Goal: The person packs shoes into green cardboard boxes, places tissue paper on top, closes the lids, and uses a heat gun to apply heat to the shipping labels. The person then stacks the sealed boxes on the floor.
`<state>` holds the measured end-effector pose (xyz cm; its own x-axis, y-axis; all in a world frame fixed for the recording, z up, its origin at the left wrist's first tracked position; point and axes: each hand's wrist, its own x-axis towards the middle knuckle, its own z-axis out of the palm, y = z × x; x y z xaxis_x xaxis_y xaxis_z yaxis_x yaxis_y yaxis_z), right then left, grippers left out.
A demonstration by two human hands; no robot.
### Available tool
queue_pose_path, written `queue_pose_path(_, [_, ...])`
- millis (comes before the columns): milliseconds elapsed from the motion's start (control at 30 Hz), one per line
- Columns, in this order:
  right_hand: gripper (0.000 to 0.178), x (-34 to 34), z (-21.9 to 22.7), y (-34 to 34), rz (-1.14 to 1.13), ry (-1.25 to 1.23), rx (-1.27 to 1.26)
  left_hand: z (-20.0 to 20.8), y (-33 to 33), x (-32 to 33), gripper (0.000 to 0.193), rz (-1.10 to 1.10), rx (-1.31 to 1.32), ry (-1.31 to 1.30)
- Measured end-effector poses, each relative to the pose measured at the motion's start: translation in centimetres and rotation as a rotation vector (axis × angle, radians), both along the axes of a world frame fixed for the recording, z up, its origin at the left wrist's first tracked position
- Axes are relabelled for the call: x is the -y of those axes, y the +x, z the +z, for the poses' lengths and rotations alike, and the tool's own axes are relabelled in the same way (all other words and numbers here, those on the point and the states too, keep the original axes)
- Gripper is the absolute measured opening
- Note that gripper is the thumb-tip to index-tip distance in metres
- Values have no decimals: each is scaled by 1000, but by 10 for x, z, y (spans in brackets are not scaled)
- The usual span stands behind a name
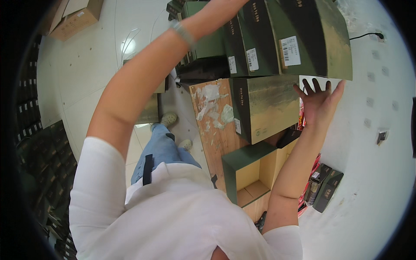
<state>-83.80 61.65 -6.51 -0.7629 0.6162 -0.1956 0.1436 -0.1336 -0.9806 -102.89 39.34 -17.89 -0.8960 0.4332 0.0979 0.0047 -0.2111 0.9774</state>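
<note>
Dark green-and-gold boxes (288,26), side by side, apparently closed, above another gold-sided box (275,108)

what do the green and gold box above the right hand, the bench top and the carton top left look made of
Green and gold box: likely paperboard, smooth printed finish, crisp edges; whether the gold is foil or ink is unclear.
Bench top: seemingly wood or wood-look board, orange-brown, faint grain.
Carton: probably corrugated cardboard, matte brown, folded flaps.
</note>
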Motion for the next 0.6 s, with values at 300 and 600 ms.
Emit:
queue_pose_path(300, [110,-12,3,-21,126,-299,29,56,-83,-106,89,120,-36,61])
queue_pose_path(600, [69,-56,-13,89,-137,-399,-156,62,52,-124,97,80,-104,-265])
